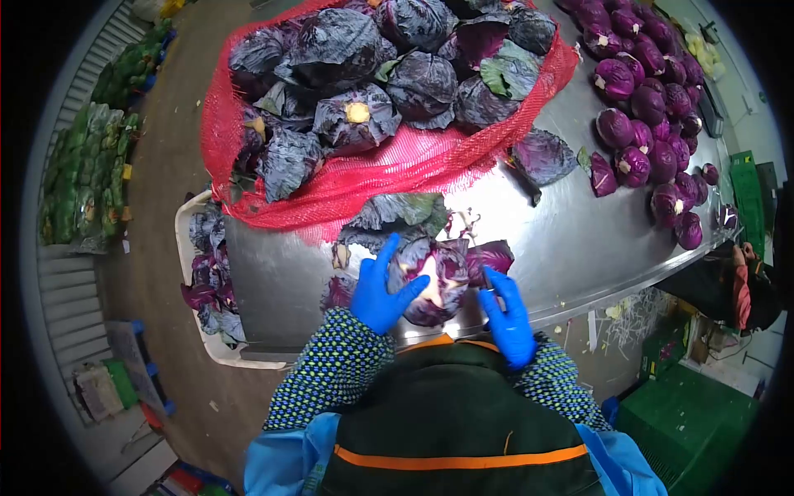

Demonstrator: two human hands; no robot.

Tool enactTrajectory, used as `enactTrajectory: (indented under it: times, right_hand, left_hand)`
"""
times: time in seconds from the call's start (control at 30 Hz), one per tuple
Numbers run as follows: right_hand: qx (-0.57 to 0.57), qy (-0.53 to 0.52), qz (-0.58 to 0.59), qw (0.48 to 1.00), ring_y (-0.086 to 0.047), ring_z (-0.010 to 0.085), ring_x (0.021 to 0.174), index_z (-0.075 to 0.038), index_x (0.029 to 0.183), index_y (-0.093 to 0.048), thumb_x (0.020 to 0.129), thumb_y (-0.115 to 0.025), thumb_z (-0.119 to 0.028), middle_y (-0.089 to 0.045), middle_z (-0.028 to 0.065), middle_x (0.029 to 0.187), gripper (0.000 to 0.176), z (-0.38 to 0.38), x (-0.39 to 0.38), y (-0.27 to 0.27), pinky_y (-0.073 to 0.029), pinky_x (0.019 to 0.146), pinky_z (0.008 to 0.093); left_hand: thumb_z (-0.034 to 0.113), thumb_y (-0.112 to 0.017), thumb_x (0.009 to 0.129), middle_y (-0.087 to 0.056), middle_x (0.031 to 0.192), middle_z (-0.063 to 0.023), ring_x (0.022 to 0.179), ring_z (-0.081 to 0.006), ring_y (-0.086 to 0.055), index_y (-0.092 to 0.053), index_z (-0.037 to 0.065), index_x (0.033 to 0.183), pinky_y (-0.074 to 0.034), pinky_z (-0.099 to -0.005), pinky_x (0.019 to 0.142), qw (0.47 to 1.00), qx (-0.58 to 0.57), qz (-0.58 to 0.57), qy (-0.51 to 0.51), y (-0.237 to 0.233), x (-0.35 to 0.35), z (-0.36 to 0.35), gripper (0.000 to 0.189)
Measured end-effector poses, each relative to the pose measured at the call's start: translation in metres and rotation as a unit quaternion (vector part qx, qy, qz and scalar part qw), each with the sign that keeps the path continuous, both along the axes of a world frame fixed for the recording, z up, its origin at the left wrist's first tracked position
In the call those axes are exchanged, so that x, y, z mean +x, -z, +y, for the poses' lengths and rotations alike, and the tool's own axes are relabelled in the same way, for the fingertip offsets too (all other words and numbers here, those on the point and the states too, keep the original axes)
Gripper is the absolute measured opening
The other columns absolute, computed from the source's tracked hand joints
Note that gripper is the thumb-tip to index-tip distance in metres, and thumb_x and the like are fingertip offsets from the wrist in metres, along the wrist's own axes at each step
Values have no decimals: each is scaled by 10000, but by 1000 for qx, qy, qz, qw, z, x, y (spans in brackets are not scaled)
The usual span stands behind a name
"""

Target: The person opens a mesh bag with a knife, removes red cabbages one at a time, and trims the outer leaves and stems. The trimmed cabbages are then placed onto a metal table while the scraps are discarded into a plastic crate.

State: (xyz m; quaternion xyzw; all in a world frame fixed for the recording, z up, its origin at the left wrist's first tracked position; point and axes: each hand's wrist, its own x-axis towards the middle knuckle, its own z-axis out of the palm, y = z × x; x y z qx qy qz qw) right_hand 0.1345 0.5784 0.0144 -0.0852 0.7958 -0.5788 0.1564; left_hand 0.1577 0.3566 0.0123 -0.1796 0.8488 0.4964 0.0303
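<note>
A partly trimmed red cabbage [451, 291] with a pale cut stem lies on the steel table in front of me. My left hand [379, 291], in a blue glove, grips it from the left, its thumb on the pale stem and its index finger stretched along the side. At the cabbage's right side is my right hand [508, 318], also gloved in blue, with fingers bent around a small dark thing I cannot make out. A loose purple leaf [494, 258] sits just beyond those fingertips. Dark outer leaves [397, 217] lie behind the cabbage.
A red mesh sack [389, 178] full of untrimmed cabbages [339, 41] stands across the table [571, 240]. Trimmed purple cabbages [649, 103] are heaped at the right. A white bin [192, 273] of leaves is at the left edge. Another person's hand [744, 254] shows far right.
</note>
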Motion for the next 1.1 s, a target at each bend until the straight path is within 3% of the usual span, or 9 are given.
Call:
enactTrajectory:
  times: [0.2,0.33,0.47,0.57,0.63,0.7,0.77,0.9,1.1]
  right_hand:
    - [-27,-9,-54,998,-463,262,1132,-13,1283,-406,678,-794,-199,-441,163,1234,743,-10,12,24,-370,975,351]
    - [22,-35,-13,999,-455,250,1136,-20,1284,-408,668,-804,-190,-439,146,1227,751,-10,17,21,-376,971,348]
    - [-55,4,-74,996,-450,231,1137,-29,1286,-409,680,-795,-169,-432,128,1233,732,-10,16,24,-377,969,346]
    - [-101,-4,-170,980,-448,211,1138,-37,1298,-399,714,-761,-116,-439,113,1232,692,-7,8,11,-386,960,339]
    - [-119,5,-188,975,-449,210,1138,-41,1303,-393,719,-756,-118,-442,112,1234,691,-4,6,10,-385,961,334]
    - [-126,4,-222,967,-450,209,1138,-45,1307,-388,725,-751,-121,-445,112,1236,690,5,13,11,-385,962,329]
    - [-58,-18,-83,995,-525,201,1020,-64,1304,-429,778,-697,-126,-518,100,1103,594,5,12,14,-436,875,311]
    - [133,-53,98,985,-553,209,682,-120,1271,-510,872,-564,-136,-497,86,773,403,5,16,-26,-464,645,311]
    - [121,48,-6,991,-600,278,850,-98,1284,-474,914,-510,-221,-582,169,1012,392,16,-19,30,-476,775,326]
  left_hand:
    - [357,-741,687,-591,970,-184,906,-297,-589,-512,54,1166,-469,-373,815,988,88,-104,70,-1,-5,-12,612]
    - [158,-678,708,-630,874,-124,817,-219,-618,-509,9,1124,-496,-318,756,983,-51,-107,141,-22,6,-12,473]
    - [17,-592,723,-643,833,-125,712,-221,-619,-532,11,1135,-501,-287,695,975,199,-75,-59,74,34,-52,416]
    - [-36,-557,723,-632,945,-147,820,-232,-608,-545,14,1139,-484,-308,760,971,137,-126,-151,120,51,-75,420]
    - [35,-636,725,-571,1101,-169,1010,-249,-544,-526,-6,1155,-425,-363,892,977,-191,86,-49,43,38,-44,446]
    - [235,-767,670,-449,1278,-203,1179,-347,-423,-487,28,1216,-329,-418,999,976,-109,180,62,-26,16,-8,647]
    - [398,-823,572,-279,1380,-262,1281,-389,-296,-245,-3,1375,-253,-453,1057,989,40,38,134,13,26,26,1068]
    - [414,-829,556,-262,1377,-273,1282,-402,-273,-221,16,1388,-249,-460,1053,994,52,52,79,18,22,41,1105]
    - [410,-843,531,-296,1348,-253,1252,-391,-308,-258,17,1364,-259,-466,1043,994,-1,51,94,9,15,47,1091]
